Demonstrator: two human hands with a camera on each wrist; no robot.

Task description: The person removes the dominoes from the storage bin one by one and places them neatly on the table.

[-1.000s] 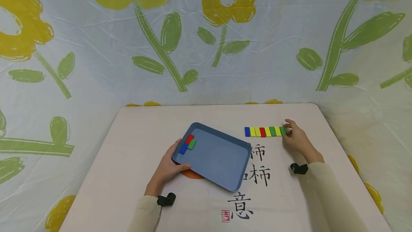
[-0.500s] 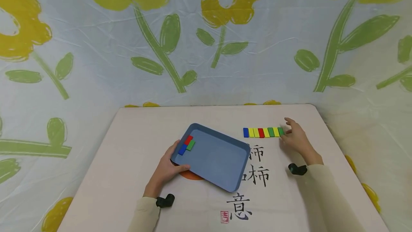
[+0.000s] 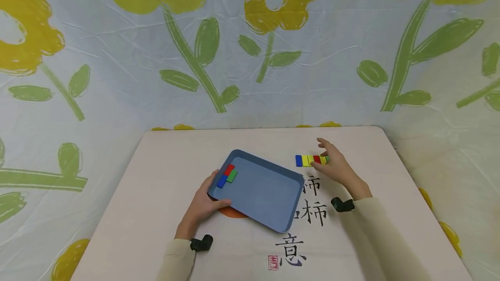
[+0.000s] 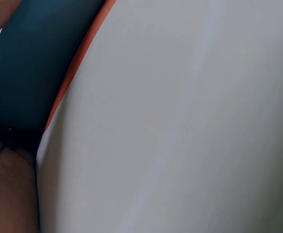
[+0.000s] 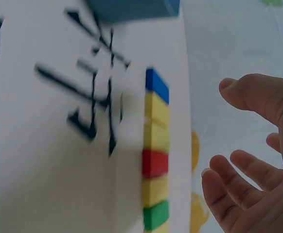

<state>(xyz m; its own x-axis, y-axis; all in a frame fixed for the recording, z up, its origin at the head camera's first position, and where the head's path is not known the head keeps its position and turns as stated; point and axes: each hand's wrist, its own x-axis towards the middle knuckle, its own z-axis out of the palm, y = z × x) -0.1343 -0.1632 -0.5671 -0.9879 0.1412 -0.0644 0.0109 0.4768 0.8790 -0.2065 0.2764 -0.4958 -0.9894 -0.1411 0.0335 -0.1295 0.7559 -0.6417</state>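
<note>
My left hand (image 3: 201, 206) grips the left end of a blue-grey tray (image 3: 261, 194), thumb along its near edge and fingers at the far left side. Inside the tray's left end lie a red block (image 3: 229, 169), a blue block (image 3: 222, 181) and a green block (image 3: 232, 176). To the right, my right hand (image 3: 337, 169) hovers over a row of coloured blocks, fingers spread and nothing held. The row starts with a blue block (image 3: 298, 161); two yellow ones, a red block (image 5: 155, 163), another yellow and a green block (image 5: 156, 215) follow. In the head view my hand hides its right end.
The table (image 3: 148, 211) bears black brush characters (image 3: 291, 250) and a red seal print (image 3: 273, 263). An orange printed patch (image 3: 232, 212) shows under the tray's near edge. A flower-patterned cloth (image 3: 324, 77) rises behind the far table edge.
My right hand has moved left from the right end of the block row to above its middle. My left hand and the tray stay in place.
</note>
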